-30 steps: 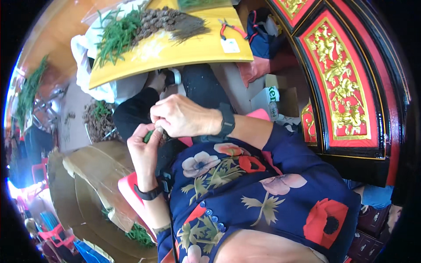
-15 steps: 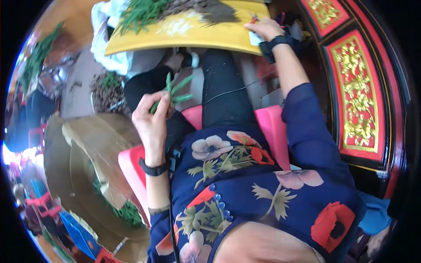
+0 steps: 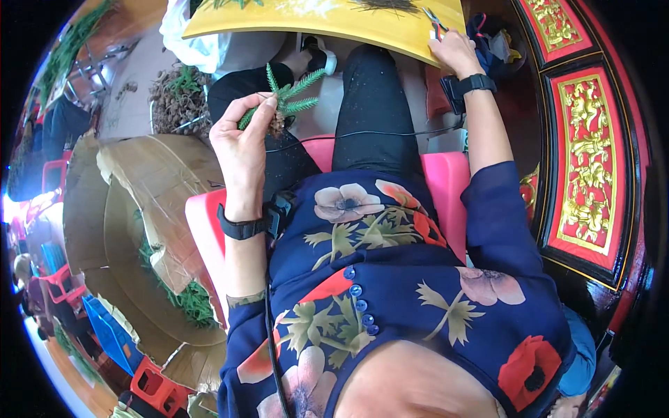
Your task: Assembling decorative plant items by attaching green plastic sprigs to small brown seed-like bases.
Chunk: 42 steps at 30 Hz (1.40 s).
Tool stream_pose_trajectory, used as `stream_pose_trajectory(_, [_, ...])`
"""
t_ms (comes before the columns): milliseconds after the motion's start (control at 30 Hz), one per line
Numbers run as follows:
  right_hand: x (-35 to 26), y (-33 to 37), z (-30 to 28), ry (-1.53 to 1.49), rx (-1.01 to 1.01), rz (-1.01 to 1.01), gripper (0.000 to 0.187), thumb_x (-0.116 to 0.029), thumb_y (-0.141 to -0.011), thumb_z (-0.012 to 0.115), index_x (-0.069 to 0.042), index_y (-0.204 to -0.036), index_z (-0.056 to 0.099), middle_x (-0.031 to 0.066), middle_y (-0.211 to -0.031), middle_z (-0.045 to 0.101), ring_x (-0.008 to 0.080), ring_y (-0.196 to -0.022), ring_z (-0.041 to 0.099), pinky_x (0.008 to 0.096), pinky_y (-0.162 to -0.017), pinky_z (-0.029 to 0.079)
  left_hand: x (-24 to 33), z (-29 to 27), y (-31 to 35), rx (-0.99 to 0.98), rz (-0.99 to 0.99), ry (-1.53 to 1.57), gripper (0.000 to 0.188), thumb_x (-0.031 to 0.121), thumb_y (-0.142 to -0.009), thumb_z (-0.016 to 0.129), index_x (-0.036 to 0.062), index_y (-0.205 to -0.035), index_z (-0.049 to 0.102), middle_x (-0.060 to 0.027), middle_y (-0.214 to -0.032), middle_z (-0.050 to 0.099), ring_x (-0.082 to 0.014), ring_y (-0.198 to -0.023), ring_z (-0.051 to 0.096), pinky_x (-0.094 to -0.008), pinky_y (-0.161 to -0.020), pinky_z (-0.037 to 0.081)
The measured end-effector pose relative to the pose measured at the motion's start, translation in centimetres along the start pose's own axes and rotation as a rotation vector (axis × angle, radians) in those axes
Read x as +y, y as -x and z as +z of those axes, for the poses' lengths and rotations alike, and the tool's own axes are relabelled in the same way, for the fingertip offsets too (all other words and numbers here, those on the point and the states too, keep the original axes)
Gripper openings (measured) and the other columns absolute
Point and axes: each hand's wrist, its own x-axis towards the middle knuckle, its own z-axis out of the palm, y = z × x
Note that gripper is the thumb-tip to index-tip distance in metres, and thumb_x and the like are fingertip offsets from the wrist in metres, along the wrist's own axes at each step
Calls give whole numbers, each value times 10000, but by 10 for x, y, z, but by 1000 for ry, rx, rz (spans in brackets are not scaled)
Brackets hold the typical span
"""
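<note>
My left hand (image 3: 240,143), raised over my lap, pinches a green artificial fir sprig (image 3: 296,94) with several needled tips. Brownish material shows at the sprig's base, below the fingertips. My right hand (image 3: 456,54) reaches to the right front corner of the yellow table (image 3: 334,26). Its fingers are closed around a small pair of pliers (image 3: 437,26) with red handles, whose jaws point away from me over the tabletop. Beside the pliers lies a bundle of thin dark wires (image 3: 383,4). White bits (image 3: 303,7) are scattered on the table.
A torn cardboard box (image 3: 97,202) with green sprigs (image 3: 191,306) inside stands at my left. Beyond it is a container of brown pieces (image 3: 174,104). A black cable (image 3: 376,134) crosses my thighs. A red-and-gold carved panel (image 3: 587,167) rises at my right.
The view has shifted, so the table sits higher in the picture. My left hand keeps its pinch on the sprig, which has turned slightly. My right hand stays at the table corner with the pliers.
</note>
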Motion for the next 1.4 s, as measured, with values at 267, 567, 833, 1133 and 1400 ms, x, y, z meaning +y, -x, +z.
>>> stream_pose_trajectory(267, [-11,23,-6,-127,65,164,487,-267,-768,557,10,-1167,515,236,-1094,559,387,-1088,505,434,-953,394,-4,-3,-3,-26,-107,100,104,23,-810,651,-13,-905,675,-35,-846,655,-57,-738,561,-183,-687,441])
stream_pose_trajectory(567, [-106,91,-70,-1021,-329,-755,252,-92,-790,601,-3,-1025,571,102,-939,596,207,-907,572,288,-747,446,3,-20,-7,-156,-291,154,112,58,-823,641,4,-917,672,-41,-906,656,-71,-813,572,-177,-748,429])
stream_pose_trajectory(833, [-143,91,-77,-576,-69,-1373,282,-45,-708,593,-58,-982,529,100,-957,539,296,-945,520,362,-880,408,3,-31,-10,-311,-381,248,98,79,-823,646,16,-895,666,-9,-869,642,-54,-776,554,-174,-704,415])
stream_pose_trajectory(1133, [-144,84,-71,-544,-166,-1451,324,-45,-693,604,-58,-1009,531,94,-962,536,293,-943,520,372,-868,404,-2,-31,-9,-438,-393,369,138,123,-823,653,17,-911,659,5,-843,626,-55,-748,539,-187,-678,407])
stream_pose_trajectory(1400, [-159,79,-82,-615,-352,-1639,358,-72,-749,607,-11,-1093,530,130,-968,567,277,-932,553,345,-784,443,-15,-43,-14,-646,-537,624,166,108,-824,642,4,-954,644,-16,-856,642,-75,-752,566,-202,-699,430])
